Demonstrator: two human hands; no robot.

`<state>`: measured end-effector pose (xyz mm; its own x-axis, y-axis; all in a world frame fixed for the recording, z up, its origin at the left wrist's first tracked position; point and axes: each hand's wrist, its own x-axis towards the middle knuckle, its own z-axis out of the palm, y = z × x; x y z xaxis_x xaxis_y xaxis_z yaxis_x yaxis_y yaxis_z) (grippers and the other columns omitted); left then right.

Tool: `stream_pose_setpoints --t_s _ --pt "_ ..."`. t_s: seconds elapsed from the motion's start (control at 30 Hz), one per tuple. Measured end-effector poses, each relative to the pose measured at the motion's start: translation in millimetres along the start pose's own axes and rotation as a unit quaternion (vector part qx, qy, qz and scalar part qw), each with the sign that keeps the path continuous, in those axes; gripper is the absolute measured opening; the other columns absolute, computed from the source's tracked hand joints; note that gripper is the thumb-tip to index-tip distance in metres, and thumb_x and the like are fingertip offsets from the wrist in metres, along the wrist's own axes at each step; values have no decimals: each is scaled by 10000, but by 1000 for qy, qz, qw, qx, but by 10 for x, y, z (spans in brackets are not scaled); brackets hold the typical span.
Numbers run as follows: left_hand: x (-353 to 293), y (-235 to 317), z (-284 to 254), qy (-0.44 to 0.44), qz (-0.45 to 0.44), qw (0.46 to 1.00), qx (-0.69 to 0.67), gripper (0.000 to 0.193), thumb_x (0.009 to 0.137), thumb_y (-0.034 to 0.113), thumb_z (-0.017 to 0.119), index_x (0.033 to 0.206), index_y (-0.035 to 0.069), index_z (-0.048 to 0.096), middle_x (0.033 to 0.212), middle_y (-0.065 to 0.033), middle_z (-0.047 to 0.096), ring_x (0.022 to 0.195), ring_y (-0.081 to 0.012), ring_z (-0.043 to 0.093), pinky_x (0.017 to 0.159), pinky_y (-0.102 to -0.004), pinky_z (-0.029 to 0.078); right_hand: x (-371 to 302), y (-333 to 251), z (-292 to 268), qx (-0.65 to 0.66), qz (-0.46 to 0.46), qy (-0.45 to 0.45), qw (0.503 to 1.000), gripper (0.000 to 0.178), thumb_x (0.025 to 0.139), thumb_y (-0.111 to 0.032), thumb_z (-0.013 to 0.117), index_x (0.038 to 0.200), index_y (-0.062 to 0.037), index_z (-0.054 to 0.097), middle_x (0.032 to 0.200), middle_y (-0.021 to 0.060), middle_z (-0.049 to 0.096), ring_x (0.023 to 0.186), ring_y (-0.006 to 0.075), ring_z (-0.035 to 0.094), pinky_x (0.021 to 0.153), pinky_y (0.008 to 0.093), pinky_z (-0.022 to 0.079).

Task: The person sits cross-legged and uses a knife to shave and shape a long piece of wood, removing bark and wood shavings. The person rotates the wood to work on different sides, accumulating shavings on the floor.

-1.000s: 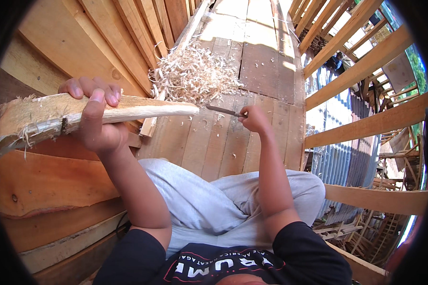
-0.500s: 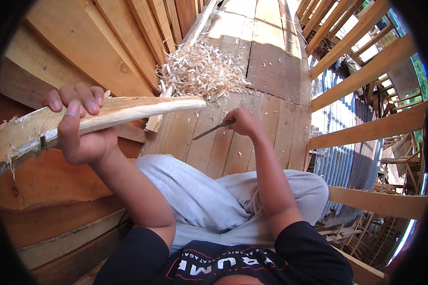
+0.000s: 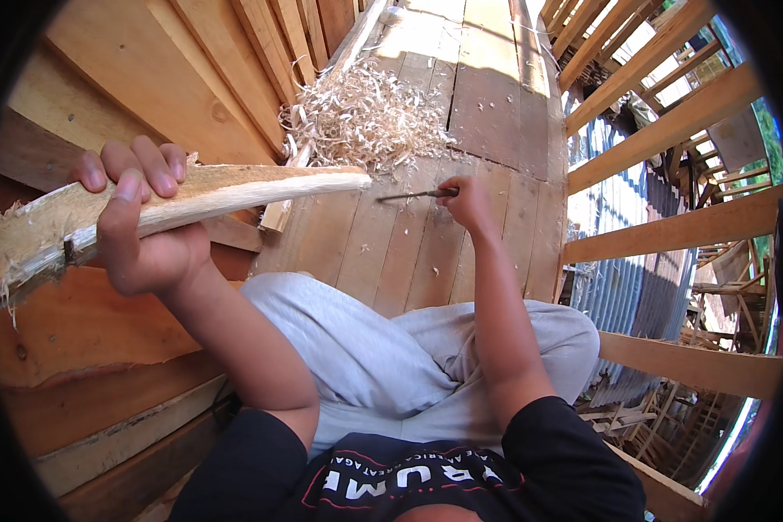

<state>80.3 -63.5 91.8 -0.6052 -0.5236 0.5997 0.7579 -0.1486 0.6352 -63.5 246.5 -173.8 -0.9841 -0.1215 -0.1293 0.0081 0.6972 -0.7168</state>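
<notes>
Head view: left hand is wrapping tightly round one curved wood piece at left; right hand is clenching one knife, narrow gap showing off the wood's tip. One shavings pile is lying beyond.

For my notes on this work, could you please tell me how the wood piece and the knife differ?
The wood piece is pale and broad, while the knife is dark and slim. The wood piece looks far longer than the knife. The left hand grips the wood piece; the right hand grips the knife. Both are held in a bare hand.
</notes>
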Motion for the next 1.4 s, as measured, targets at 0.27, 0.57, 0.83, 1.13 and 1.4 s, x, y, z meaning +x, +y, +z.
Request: stream_pose_setpoints --t_s 0.27,0.57,0.83,1.13,1.4 --pt "-18 16 -44 -40 -9 999 -23 269 715 79 544 931 155 403 666 8 376 619 -129 413 673 -326 386 39 136 -478 -123 -3 -216 969 319 627 -34 825 934 -98 762 890 90 736 821 226 694 733 362 532" --pt "-11 41 -55 -46 -16 999 -25 264 718 72 544 925 158 405 671 11 380 623 -128 416 680 -327 380 2 13 -401 -34 22 -187 982 329 596 -40 837 912 -96 764 879 106 731 811 247 694 752 354 531" --pt "-12 23 -13 -52 -16 998 -26 253 724 68 545 919 159 412 671 14 384 631 -125 420 683 -326 378 -28 -237 116 -34 54 69 996 300 636 -67 833 925 -99 760 930 106 730 874 254 687 769 386 526" --pt "18 64 -90 -68 -23 997 -5 243 715 67 539 906 166 426 677 12 396 639 -132 425 689 -335 377 -211 201 -972 -234 146 -284 918 251 607 42 818 832 -44 747 844 61 734 758 154 673 701 301 522" --pt "14 56 -97 -72 -31 997 -15 251 703 71 530 914 157 425 683 -2 381 647 -136 427 692 -334 372 -42 355 -939 -90 87 -112 986 309 596 20 825 883 -54 737 841 69 727 791 179 673 711 328 522"
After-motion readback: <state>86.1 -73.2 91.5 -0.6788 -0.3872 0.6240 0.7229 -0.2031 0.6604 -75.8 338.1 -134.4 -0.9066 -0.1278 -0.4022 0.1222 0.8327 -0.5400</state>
